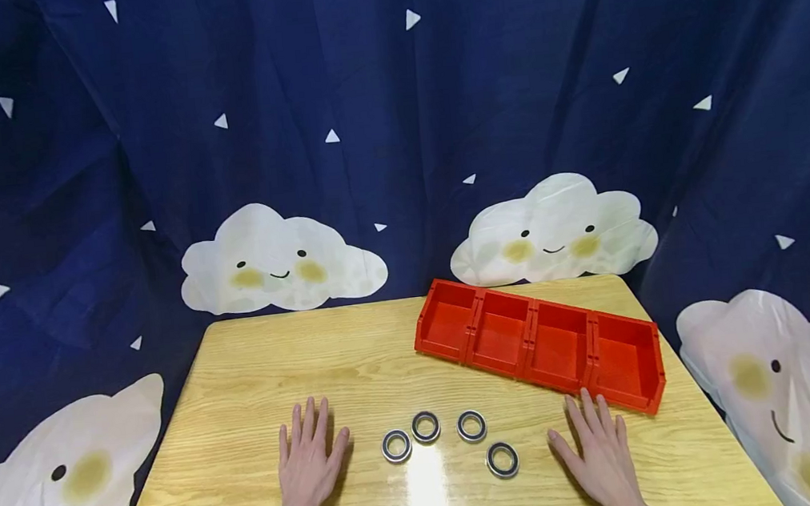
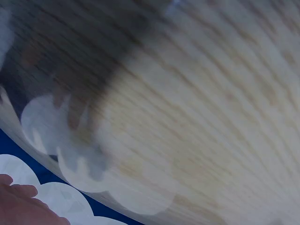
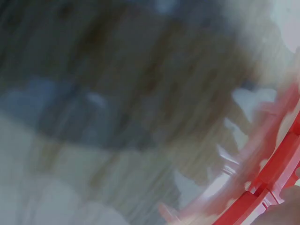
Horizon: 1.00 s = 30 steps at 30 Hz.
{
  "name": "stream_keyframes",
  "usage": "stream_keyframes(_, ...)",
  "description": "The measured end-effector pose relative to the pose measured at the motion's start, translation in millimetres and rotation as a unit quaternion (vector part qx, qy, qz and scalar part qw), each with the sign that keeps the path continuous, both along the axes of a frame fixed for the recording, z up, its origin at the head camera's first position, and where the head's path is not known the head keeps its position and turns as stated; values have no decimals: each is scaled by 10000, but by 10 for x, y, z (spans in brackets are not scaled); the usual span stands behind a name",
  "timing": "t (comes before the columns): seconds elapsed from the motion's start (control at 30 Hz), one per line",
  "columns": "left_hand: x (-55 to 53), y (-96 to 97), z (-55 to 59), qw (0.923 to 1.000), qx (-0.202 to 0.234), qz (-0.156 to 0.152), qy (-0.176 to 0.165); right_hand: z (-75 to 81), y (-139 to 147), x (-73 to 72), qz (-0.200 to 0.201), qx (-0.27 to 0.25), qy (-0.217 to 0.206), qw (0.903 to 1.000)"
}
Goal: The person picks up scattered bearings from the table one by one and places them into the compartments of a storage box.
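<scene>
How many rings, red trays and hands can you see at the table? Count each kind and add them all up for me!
Rings: 4
Red tray, with four compartments: 1
Hands, one left hand and one right hand: 2
Total: 7

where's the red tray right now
In the head view, the red tray sits on the right side of the table, toward the back, just beyond the right hand.
</scene>
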State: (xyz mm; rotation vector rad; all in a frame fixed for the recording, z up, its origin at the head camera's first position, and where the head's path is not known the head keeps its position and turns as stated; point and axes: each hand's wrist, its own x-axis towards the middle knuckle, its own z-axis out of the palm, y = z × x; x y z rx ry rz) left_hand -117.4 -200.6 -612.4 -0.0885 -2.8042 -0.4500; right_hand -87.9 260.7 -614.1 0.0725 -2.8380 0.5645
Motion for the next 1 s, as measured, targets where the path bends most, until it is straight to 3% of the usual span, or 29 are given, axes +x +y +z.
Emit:
stream_keyframes(0.3,0,-35,29,10000,24,8,-87,-8,-2,-29,44,-85,104,9999)
stream_keyframes(0.5,5,-35,38,9999,-9,5,-130,3,61,-39,-103,-324,407,9986)
stream_keyframes(1.0,17,-26,25,9999,126,50,-86,60,169,-9,-244,-511,182,9982)
